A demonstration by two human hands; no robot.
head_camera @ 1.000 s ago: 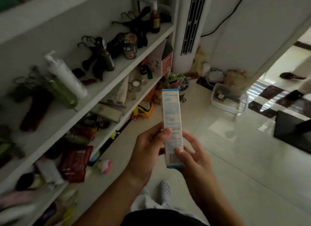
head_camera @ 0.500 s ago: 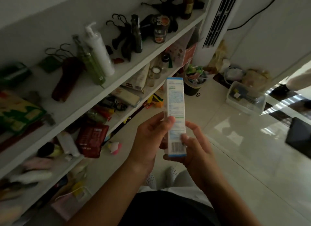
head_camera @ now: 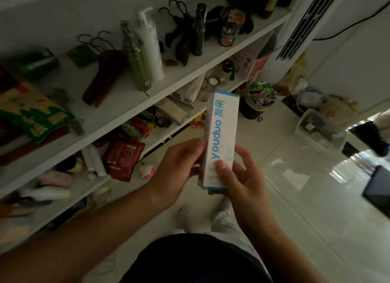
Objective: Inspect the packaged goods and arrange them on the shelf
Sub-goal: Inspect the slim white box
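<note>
Head view, nearest first: two bare forearms frame the lower picture and meet at a slim white box (head_camera: 221, 135) with blue lettering; the left hand (head_camera: 179, 162) holds its left edge, thumb at the side and fingers out of sight behind; the right hand (head_camera: 242, 177) pinches its lower part, thumb flat on the printed face and fingers curled at the back. Both hands grip only the bottom third, so most of the box rises free above them, nearly upright and leaning a little right; I judge this keeps the lettered front bare to the eye for inspection. The box hangs in the air over the pale floor (head_camera: 295, 198), apart from any board. Beyond and to the left runs the white shelf (head_camera: 118, 99); on it a green bottle (head_camera: 137, 63) and a white pump bottle (head_camera: 149, 44) stand touching; a red packet (head_camera: 122, 158) lies on the board below. Placing is not yet done.
</note>
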